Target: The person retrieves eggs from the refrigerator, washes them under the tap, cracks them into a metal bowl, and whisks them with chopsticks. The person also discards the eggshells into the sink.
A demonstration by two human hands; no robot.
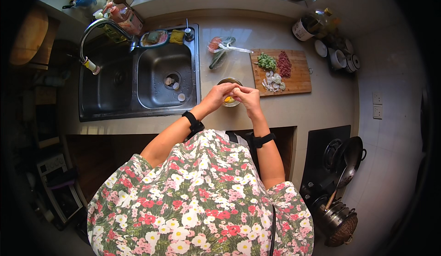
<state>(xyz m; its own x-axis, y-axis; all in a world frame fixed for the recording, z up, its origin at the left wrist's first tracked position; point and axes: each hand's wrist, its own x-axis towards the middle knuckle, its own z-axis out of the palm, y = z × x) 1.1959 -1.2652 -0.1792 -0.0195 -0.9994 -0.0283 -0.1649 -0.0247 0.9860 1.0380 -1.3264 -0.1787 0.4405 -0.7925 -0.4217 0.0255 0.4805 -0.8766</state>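
My left hand [220, 94] and my right hand [250, 99] meet over a small round bowl [227, 80]. Between the fingertips of both is a pale egg [236, 90], mostly covered by them; whether its shell is split cannot be seen. Below, an orange-yellow yolk [228, 99] shows in the bowl, along with some clear egg white. To the right lies a wooden cutting board [299, 82] bearing chopped green vegetable [267, 61], chopped reddish meat [284, 64] and sliced white pieces [274, 82].
Left of my hands is a double steel sink [164, 99] with several eggshell pieces [181, 97] and an arched faucet [82, 45]. A tied plastic bag of vegetables [220, 51] lies behind the bowl. Bottles [303, 30] stand at the back right; a wok [349, 159] rests by the stove [318, 152].
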